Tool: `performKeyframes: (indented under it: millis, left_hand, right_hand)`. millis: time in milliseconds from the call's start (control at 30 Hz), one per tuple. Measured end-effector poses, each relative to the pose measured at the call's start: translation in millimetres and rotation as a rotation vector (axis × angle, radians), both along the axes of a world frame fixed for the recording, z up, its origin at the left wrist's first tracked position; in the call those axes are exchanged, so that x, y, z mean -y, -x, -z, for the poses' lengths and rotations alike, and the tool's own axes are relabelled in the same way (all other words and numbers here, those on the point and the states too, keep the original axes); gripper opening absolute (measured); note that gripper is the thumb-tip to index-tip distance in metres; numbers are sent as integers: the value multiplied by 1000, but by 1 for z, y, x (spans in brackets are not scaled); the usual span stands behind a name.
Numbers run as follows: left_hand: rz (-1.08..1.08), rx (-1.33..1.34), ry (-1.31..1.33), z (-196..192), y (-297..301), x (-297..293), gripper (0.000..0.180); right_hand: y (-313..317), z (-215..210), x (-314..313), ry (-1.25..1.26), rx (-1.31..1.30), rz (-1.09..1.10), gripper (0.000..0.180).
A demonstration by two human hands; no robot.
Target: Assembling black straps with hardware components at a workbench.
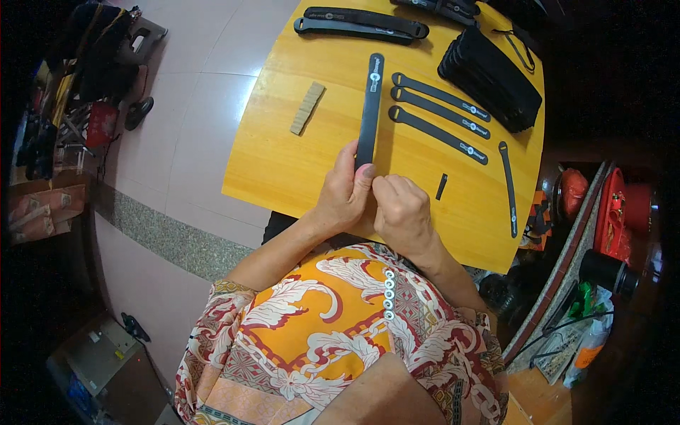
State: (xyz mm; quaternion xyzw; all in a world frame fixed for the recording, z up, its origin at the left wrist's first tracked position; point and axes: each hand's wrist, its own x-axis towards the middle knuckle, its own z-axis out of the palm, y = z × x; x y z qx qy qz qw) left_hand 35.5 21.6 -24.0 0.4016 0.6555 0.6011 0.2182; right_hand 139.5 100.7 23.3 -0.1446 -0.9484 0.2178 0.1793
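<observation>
My left hand (345, 190) is closed around the lower part of a long black strap (370, 99), which points away from me with a white print near its rounded far end. My right hand (405, 209) is curled up against the left one at the strap's near end. Whatever its fingers grip is hidden behind the knuckles. To the right, three black straps (443, 134) with slotted ends lie side by side on the yellow table (283, 166). A narrower strap (508, 188) lies near the right edge, and a small black piece (442, 187) is beside my right hand.
A corrugated tan strip (308, 108) lies left of the held strap. At the far side are piled straps (361, 25), a thick black stack (490, 79) and a thin black loop (523, 51). Beyond the table's right edge, a shelf holds red items (615, 219) and a black cylinder (608, 274).
</observation>
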Motion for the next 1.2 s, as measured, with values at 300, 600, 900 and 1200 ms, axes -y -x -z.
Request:
performKeyframes:
  millis: [300,600,900,1200]
  left_hand:
    - [77,440,13,-4,16,2,32]
    - [150,1117,-89,-24,27,-14,20]
    - [5,969,-145,-18,18,-25,15]
    - [-67,926,-113,-21,15,-26,14]
  right_hand:
    - [13,2,-14,185,-135,-19,20]
    - [9,-11,-23,150,-30,-225,17]
    - [4,6,12,145,-116,23,13]
    - [0,7,19,190,-180,46,18]
